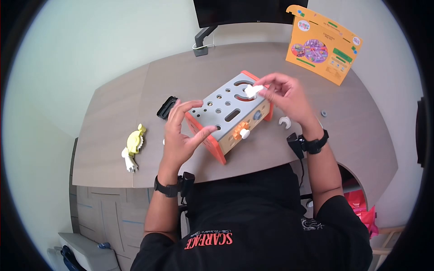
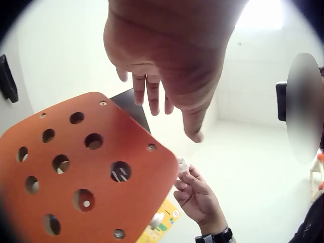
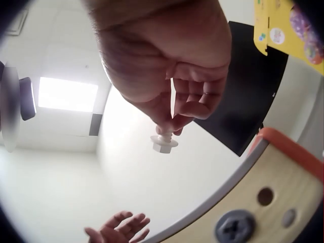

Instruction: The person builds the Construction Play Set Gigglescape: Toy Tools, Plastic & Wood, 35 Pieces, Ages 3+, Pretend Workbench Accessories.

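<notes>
My right hand [image 1: 289,97] pinches a white toy bolt [image 3: 163,144] between thumb and fingertips, above the far right of a toy workbench [image 1: 212,118]. The bolt's hexagonal head and round flange point away from the fingers in the right wrist view. The workbench has a grey top with holes and slots, wooden sides and orange end panels [image 2: 101,119]. My left hand [image 1: 178,137] is spread by its left end, thumb and fingers apart, holding nothing. On the near side sit an orange gear [image 1: 238,132] with a white bolt head [image 1: 244,133] and a grey bolt [image 3: 235,228].
Left on the table lie a yellow toy saw piece [image 1: 135,143], a white piece [image 1: 129,161] and a black tray [image 1: 166,108]. To the right are a white C-shaped piece [image 1: 285,122] and a grey ring [image 1: 323,113]. A yellow box [image 1: 323,67] and a monitor [image 1: 248,12] stand behind.
</notes>
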A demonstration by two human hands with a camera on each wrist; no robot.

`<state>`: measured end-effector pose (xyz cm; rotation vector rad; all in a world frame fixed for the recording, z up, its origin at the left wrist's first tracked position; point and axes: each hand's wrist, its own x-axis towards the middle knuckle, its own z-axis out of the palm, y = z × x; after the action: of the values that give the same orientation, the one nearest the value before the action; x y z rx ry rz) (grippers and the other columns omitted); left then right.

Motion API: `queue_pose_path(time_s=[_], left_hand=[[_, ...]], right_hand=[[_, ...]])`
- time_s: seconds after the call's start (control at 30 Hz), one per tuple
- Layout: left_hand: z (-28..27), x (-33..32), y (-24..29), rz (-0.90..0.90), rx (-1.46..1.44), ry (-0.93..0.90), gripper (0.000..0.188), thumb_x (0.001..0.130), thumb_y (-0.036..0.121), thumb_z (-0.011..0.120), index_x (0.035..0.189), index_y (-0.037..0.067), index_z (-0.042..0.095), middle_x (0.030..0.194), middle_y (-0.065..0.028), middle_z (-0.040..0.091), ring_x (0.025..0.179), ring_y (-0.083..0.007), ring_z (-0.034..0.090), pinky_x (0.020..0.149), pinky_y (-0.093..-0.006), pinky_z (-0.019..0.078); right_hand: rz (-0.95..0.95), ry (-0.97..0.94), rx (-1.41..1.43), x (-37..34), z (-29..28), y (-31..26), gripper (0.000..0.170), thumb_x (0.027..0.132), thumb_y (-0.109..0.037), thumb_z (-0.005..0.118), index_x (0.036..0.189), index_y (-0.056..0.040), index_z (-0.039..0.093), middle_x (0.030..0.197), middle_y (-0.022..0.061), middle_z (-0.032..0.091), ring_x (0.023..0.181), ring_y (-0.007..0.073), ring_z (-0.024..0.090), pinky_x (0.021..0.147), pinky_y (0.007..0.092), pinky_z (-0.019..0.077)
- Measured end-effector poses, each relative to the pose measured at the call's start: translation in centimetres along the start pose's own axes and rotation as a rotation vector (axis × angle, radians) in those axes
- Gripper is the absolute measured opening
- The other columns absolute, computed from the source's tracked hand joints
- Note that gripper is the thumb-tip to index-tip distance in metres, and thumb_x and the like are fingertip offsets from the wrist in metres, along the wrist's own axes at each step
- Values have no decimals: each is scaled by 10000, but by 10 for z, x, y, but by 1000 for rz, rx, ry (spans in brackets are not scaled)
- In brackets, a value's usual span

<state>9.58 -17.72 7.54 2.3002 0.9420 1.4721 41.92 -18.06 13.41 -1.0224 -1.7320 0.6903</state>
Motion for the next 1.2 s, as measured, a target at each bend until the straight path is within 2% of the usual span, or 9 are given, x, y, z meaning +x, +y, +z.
queue_pose_path(time_s=[0.13,0.33,0.43,0.63,0.73,0.83,0.93,1.03,1.2], left_hand=[[-2,3,35,13,-199,-47,496,800,187,953,1231,52,748,1180,-70,788,1021,-215,734,911,-339,595],[-14,7,58,-139,-306,-152,450,822,178,939,1226,81,765,1041,-58,766,822,-127,707,661,-253,562],[-17,9,55,-127,-206,-142,456,840,186,937,1231,40,753,1142,-56,757,825,-87,670,604,-221,494],[-17,-1,51,-109,-108,-31,391,864,176,910,1215,61,781,990,-56,772,722,-103,649,616,-244,507],[-25,-7,40,-173,-107,67,395,872,152,899,1234,51,776,1048,-63,804,705,-89,663,601,-230,505],[-42,-14,26,-294,6,87,381,891,70,869,1246,3,748,1128,-102,799,716,-44,655,599,-197,510],[-46,-27,2,-356,42,89,359,902,55,836,1247,10,746,1138,-80,802,711,-43,663,596,-194,511],[-51,-43,-12,-429,110,19,347,925,87,812,1261,32,748,1089,-77,802,762,-45,679,612,-193,514],[-40,-49,-13,-495,-5,-28,334,957,161,831,1236,-4,749,978,-97,801,875,-109,739,738,-264,581]], right_hand=[[-8,-102,139,-17,33,-24,177,953,-113,819,1110,-42,784,950,-2,742,649,-3,532,595,193,419],[-36,-200,138,-14,53,-32,159,969,-82,805,1110,-22,763,896,-21,718,654,-1,552,643,193,440],[-111,-203,180,-13,63,-29,168,954,-115,819,1086,-31,759,980,10,757,632,-1,537,585,196,416],[37,-283,238,-12,76,-35,281,968,-89,803,1228,-34,710,1115,29,739,748,18,635,669,215,496],[-30,-293,88,-10,74,-48,402,962,-172,821,1315,-47,676,1214,73,717,977,117,690,788,283,551],[-287,-163,-416,-7,66,-26,520,961,-270,820,1396,-56,631,1327,140,672,1243,255,637,971,374,547],[-140,-129,-597,2,52,2,606,977,-439,771,1417,-49,619,1475,210,593,1384,368,532,1184,498,399],[27,-89,-820,7,46,45,716,1004,-547,686,1523,-68,567,1591,243,501,1501,414,431,1252,508,323],[51,-134,-853,7,46,46,770,1036,-613,585,1592,-85,514,1666,262,417,1562,447,343,1294,530,240]])
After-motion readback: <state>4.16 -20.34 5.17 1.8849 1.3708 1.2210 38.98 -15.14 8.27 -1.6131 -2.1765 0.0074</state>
